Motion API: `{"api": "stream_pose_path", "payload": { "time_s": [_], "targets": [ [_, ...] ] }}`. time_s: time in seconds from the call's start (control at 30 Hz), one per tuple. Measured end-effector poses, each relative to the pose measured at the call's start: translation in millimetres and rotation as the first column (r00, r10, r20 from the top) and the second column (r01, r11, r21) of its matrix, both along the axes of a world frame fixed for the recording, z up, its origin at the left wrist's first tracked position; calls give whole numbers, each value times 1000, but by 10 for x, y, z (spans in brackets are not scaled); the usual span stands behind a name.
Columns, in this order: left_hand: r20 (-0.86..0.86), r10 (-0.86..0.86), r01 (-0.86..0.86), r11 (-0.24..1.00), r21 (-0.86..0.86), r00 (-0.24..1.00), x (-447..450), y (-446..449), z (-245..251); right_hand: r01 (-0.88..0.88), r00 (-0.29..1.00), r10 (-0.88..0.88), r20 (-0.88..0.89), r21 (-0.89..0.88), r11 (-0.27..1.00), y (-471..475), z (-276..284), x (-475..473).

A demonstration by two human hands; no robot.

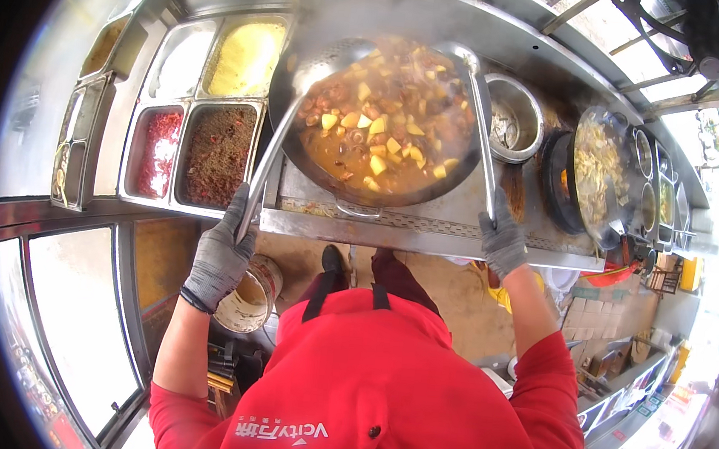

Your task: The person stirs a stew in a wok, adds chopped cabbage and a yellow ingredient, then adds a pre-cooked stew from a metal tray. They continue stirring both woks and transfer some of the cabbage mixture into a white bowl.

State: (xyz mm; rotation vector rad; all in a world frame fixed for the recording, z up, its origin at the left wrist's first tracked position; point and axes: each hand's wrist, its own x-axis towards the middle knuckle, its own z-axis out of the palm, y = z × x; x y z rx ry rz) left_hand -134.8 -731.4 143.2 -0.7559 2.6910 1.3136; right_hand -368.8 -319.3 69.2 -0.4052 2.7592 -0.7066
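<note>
A large dark wok [394, 195] sits before me, holding a steaming stew [340, 152] of brown sauce, meat pieces and pale yellow potato chunks. In a grey glove, my left hand [220, 260] grips the long handle of a perforated metal skimmer [332, 62], whose bowl lies at the wok's left rim. My right hand [504, 240], also gloved, is closed around the long handle of a metal ladle [481, 120]. The ladle's head is at the wok's far right edge, partly hidden by steam.
Left of the wok stand steel pans of chopped red chili [159, 149], dark seasoning [218, 148] and yellow fat or paste [248, 57]. On the right are a round metal pot [530, 146], a bamboo brush [516, 196] and a second wok [598, 175] of sliced food. A bucket [257, 296] stands below.
</note>
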Motion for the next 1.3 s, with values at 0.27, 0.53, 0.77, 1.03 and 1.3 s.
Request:
{"api": "stream_pose_path", "payload": {
  "time_s": [0.27,0.53,0.77,1.03,1.3],
  "targets": [
    [-68,69,-67,997,24,995,-100,96,-556,-12,987,-24,-162,-215,977,88,-439,779],
    [77,290,-263,683,682,954,-372,273,-404,735,610,-269,745,-406,543,241,-318,1448],
    [55,222,-185,624,759,973,-539,465,-379,911,362,-169,917,-310,271,841,-802,1789],
    [29,260,-195,642,741,965,-636,753,-418,777,487,-343,803,-218,591,1339,-1509,1173],
    [122,378,-343,601,722,918,-975,1453,-309,384,904,-368,219,-34,923,3264,-929,37]
  ]
}}
